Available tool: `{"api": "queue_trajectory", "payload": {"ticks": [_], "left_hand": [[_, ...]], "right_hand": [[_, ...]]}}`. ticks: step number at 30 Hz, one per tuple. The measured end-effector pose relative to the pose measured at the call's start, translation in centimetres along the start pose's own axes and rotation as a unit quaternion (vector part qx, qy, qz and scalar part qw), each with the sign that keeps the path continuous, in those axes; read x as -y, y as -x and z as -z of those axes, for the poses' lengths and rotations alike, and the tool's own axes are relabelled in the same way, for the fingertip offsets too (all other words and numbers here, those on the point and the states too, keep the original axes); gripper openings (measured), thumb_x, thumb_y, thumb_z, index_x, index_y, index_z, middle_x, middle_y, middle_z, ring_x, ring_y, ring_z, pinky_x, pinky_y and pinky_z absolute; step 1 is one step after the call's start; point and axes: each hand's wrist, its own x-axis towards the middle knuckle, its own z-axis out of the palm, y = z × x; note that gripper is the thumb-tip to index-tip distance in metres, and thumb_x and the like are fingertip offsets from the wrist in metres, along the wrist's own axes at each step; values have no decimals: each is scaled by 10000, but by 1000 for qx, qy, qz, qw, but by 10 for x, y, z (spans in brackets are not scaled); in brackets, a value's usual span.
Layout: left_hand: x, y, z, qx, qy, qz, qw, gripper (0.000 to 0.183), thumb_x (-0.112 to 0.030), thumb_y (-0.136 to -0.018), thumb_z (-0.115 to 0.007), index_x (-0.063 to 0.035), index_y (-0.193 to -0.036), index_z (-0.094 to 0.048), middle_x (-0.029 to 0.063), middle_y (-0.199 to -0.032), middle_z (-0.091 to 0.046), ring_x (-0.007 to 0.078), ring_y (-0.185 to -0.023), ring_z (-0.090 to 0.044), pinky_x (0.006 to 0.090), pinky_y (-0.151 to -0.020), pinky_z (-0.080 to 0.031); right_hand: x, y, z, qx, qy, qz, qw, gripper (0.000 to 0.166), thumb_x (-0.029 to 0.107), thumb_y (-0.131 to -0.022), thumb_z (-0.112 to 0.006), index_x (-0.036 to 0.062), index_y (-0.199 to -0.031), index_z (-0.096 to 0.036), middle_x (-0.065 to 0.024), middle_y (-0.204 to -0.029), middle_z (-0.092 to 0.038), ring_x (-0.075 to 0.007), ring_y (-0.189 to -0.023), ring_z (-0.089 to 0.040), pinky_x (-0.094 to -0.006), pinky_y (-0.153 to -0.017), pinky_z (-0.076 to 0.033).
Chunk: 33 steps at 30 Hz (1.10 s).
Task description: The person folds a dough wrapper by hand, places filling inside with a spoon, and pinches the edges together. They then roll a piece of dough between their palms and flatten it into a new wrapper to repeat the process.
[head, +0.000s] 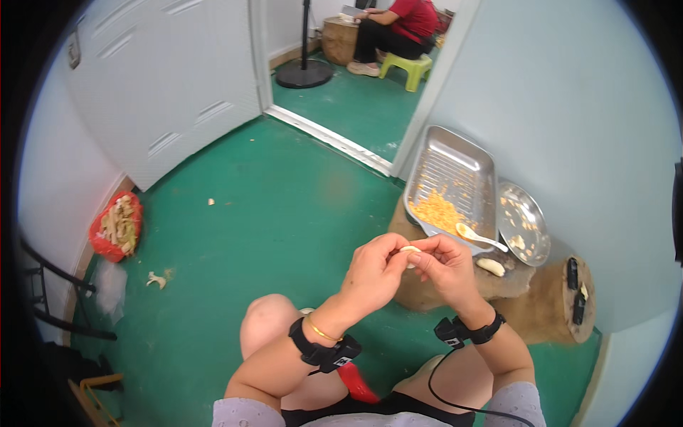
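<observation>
My left hand (373, 269) and my right hand (448, 267) meet in front of me, pinching a small pale piece that looks like dough (410, 249) between thumbs and fingers. The fingers cover much of it. Just beyond them stands a rectangular metal tray (453, 144), with crumbly orange-yellow filling (435, 210) heaped at its near end. A white spoon (488, 242) lies with its bowl by the filling and its handle across the rim. A pale oblong piece (491, 266), perhaps dough, rests on the wooden block (427, 299) beside my right hand.
A round metal dish (536, 227) with pale scraps leans beside the tray. Two black objects (572, 273) lie on a log (525, 315). At left are a red bag of scraps (101, 243) and a dark chair frame (80, 277). A person (411, 24) sits past the doorway.
</observation>
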Motion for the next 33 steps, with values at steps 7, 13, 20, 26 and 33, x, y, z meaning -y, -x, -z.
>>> {"api": "queue_trajectory", "payload": {"ticks": [7, 13, 20, 26, 33], "left_hand": [[-8, 3, -39, 47, 152, 22, 987, 102, -99, -889, -558, 0, -909, -569, 9, -786, -598, 53, -680, -537, 196, -619, -455], [5, 9, -73, 83, 103, -7, 991, 87, -87, -881, -564, -1, -867, -564, 10, -753, -593, 52, -661, -531, 193, -600, -444], [2, 10, -108, 136, -32, -129, 982, 94, -89, -873, -568, 3, -859, -568, 14, -727, -582, 55, -630, -524, 195, -562, -434], [8, 11, -136, 217, 168, 49, 960, 104, -100, -903, -542, -5, -932, -572, 15, -803, -598, 61, -680, -554, 199, -602, -478], [14, 8, -133, 218, 231, 49, 947, 98, -103, -896, -554, -17, -942, -560, 13, -819, -595, 58, -727, -546, 201, -643, -461]], "right_hand": [[-4, 28, 27, -104, -6, 2, 995, 78, 76, -868, -586, 7, -904, -595, -10, -752, -616, -27, -595, -512, -167, -507, -414], [-12, 62, 47, -149, 34, 29, 988, 62, 70, -874, -560, 8, -873, -558, 11, -684, -563, -20, -550, -484, -171, -472, -396], [-10, 102, 70, -175, -36, 3, 984, 149, 103, -877, -580, -1, -983, -591, 7, -723, -591, -34, -610, -519, -172, -504, -417], [-17, 115, 95, -209, -7, 17, 978, 107, 97, -873, -583, 5, -925, -598, -6, -761, -609, -44, -617, -532, -174, -526, -436], [-30, 100, 95, -242, 56, 33, 968, 70, 77, -858, -584, 8, -859, -596, 10, -688, -569, -32, -564, -484, -188, -476, -389]]}}
